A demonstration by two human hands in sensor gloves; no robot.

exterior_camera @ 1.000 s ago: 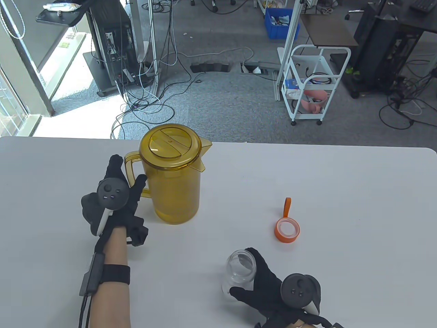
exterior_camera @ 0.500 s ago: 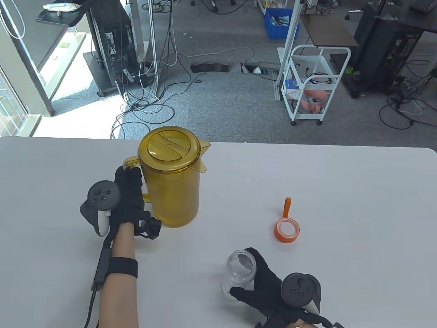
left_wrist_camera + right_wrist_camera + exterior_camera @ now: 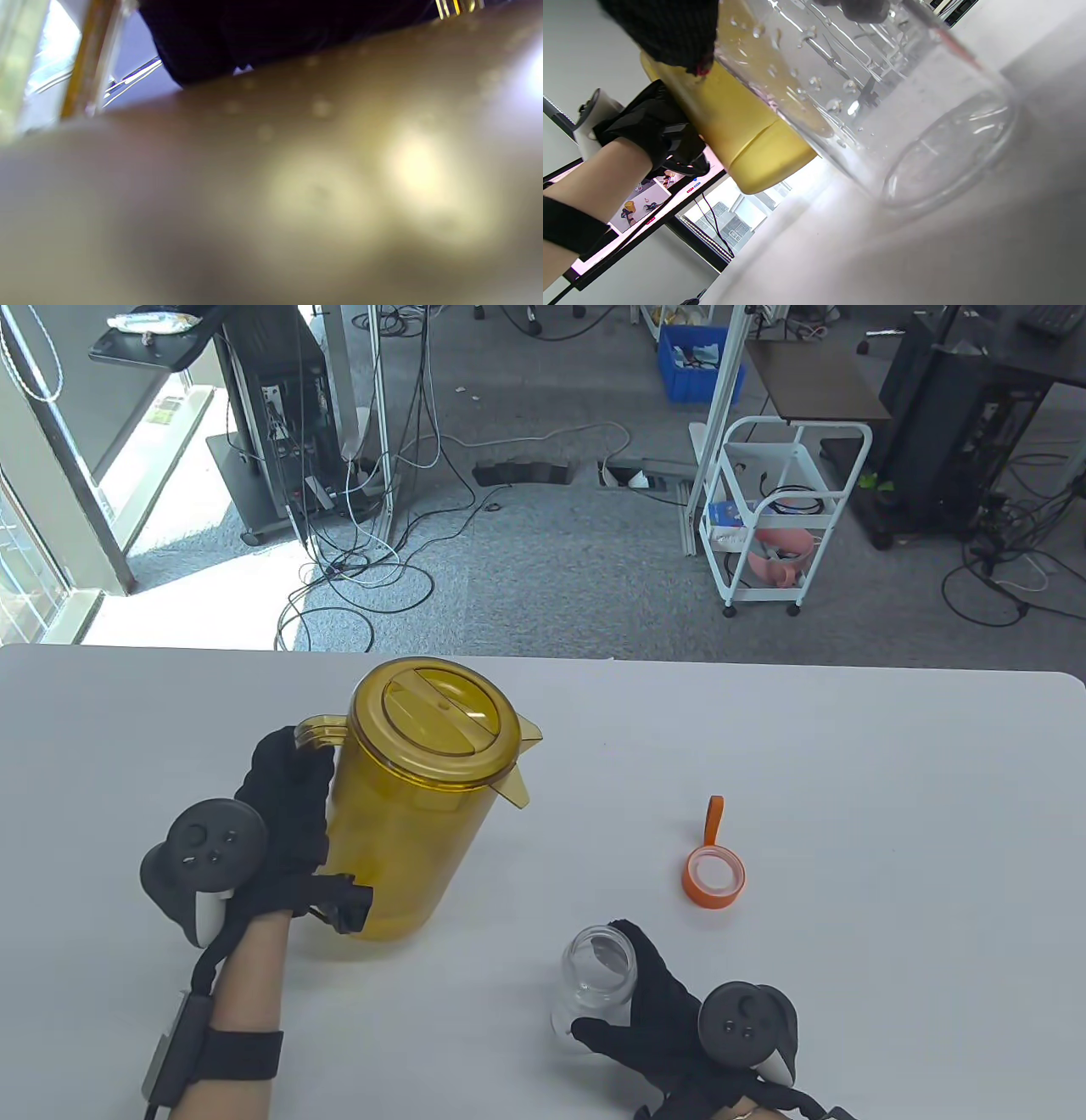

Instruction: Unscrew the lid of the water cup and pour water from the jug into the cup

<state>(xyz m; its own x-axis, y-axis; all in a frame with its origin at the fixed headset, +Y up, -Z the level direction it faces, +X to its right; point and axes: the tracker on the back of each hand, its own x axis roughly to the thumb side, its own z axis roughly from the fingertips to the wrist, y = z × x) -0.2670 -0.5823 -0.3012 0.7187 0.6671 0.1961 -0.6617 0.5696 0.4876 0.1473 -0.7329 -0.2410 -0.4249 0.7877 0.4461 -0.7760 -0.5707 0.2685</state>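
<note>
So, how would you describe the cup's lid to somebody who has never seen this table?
On the white table, look right of the big yellow jug and just beyond the clear cup that the right hand holds. The lid lies there alone: a small orange ring with a strap, the only orange thing on the table.

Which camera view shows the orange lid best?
The table view: the orange lid lies whole on the white table, its strap pointing away. The left wrist view shows only blurred yellow jug wall; the right wrist view does not show the lid.
</note>
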